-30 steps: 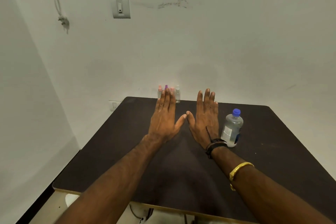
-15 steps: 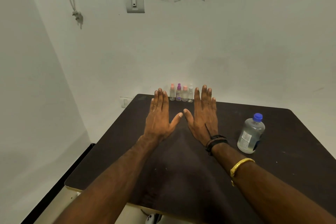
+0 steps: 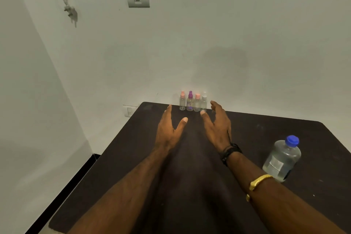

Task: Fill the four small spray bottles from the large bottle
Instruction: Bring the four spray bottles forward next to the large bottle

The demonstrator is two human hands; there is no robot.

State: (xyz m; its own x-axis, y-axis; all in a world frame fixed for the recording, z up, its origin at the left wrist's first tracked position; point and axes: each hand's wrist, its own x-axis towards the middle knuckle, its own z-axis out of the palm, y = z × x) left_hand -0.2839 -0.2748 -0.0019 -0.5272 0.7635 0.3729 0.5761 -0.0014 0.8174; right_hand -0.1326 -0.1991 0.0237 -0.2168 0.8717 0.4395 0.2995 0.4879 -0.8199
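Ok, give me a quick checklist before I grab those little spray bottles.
1. Left hand and right hand empty: ok.
2. Four spray bottles upright in a row at the table's far edge: ok.
3. Spray tops off for filling: not ok, all on.
4. Spray bottles empty: cannot tell.
5. Large bottle upright, blue cap on: ok.

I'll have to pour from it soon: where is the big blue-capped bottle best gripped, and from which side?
Probably round the clear body of the big bottle, below the blue cap, coming from its left with the right hand, the nearer one. It stands upright and alone on the table, round sides free, and that grip leaves the cap clear for unscrewing.
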